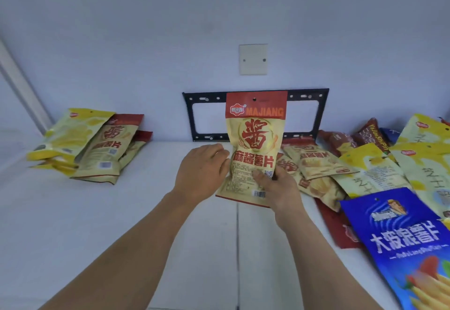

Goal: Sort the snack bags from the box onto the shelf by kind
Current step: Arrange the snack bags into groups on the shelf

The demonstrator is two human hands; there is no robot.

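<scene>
Head view: a person holds a red-and-tan bag [255,144] marked "MAJIANG" upright over a white shelf [121,212], its front toward the camera. The right hand [277,188] grips the bag's lower right part, thumb curled across the front near the printed code. The left hand [202,173] lies against the bag's left edge with its fingers bent toward it; whether they close on the bag cannot be told.

To the left on the shelf, well apart from the hands, a small heap [85,146] of yellow and red-and-tan bags leans against the wall. To the right, a larger jumble [345,163] of red-and-tan, yellow and dark red bags lies overlapping. A blue bag [404,241] lies nearest the camera at the right edge, partly over the others.

Behind the held bag, a black metal bracket [321,114] is fixed to the wall [146,41]. Above it sits a white blank plate [253,59] with two screws.
</scene>
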